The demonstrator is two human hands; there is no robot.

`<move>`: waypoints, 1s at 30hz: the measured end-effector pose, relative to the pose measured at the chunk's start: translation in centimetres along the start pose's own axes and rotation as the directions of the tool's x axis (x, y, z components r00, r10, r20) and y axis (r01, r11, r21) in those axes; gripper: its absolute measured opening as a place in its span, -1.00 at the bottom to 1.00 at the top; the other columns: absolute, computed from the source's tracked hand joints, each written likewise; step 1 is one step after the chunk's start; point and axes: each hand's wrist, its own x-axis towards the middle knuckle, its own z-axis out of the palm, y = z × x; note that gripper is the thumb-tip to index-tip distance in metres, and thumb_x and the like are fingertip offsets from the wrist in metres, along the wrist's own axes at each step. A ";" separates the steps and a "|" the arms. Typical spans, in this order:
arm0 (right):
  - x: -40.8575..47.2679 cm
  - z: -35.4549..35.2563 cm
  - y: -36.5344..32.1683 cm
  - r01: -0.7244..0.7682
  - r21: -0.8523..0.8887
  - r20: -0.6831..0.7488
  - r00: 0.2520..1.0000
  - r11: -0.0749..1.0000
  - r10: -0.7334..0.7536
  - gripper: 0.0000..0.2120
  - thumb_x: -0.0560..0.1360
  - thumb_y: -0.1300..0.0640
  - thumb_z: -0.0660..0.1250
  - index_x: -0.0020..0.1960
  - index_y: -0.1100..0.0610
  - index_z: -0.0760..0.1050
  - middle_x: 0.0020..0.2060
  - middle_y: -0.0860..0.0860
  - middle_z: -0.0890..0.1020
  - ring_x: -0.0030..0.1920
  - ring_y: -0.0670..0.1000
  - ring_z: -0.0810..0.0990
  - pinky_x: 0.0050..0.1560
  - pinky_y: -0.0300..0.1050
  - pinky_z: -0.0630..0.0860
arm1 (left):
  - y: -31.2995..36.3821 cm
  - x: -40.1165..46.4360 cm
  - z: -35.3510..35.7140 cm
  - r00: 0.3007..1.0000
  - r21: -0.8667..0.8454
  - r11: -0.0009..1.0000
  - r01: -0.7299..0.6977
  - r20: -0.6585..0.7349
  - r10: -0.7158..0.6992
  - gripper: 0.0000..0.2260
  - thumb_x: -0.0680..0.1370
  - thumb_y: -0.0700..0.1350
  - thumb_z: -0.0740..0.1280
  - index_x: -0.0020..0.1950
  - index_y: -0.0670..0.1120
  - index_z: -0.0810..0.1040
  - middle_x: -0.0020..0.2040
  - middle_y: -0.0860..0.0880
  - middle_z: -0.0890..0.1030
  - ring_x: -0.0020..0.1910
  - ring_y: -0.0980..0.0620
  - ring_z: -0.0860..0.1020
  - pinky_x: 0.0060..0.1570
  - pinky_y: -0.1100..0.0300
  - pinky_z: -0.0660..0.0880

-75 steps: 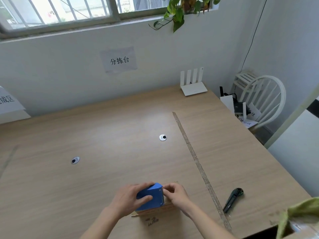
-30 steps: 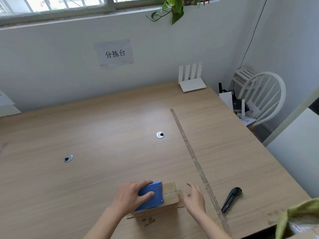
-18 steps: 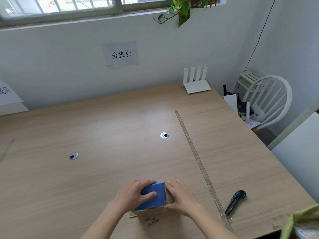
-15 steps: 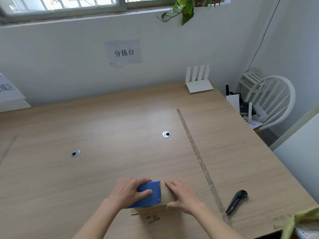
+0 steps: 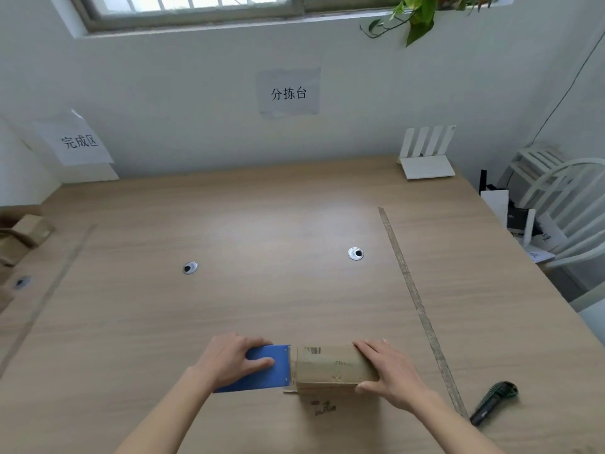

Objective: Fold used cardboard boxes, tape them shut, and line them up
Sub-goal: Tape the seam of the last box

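Note:
A small brown cardboard box point(image 5: 330, 368) with a barcode label lies near the table's front edge. My right hand point(image 5: 391, 371) grips its right end, fingers over the top and thumb on the near side. My left hand point(image 5: 230, 358) grips a blue tape dispenser point(image 5: 262, 371), which sits just off the box's left end, its front edge against the box. Tape on the box is too faint to make out.
A green utility knife point(image 5: 494, 401) lies at the front right, beyond a strip of tape point(image 5: 415, 303) running down the table. Cardboard boxes point(image 5: 23, 237) stand at the far left edge. A white router point(image 5: 427, 158) sits at the back; a white chair point(image 5: 563, 204) stands to the right.
My left hand has slid the blue dispenser leftward off the top of the box to its left end. My right hand came down on the box and now holds its right end.

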 end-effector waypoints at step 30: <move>0.4 1.0 0.7 0.001 0.005 0.032 0.999 1.000 -0.001 -0.08 0.39 -0.39 0.35 0.62 -0.14 0.05 0.49 -0.23 0.22 0.52 -0.17 0.16 0.46 -0.35 -0.36 | -6.9 1.3 6.7 0.968 0.179 0.982 0.059 0.230 -0.100 -0.55 0.53 0.29 0.21 0.37 0.17 0.48 0.21 0.03 0.62 0.19 -0.05 0.55 0.05 0.11 0.45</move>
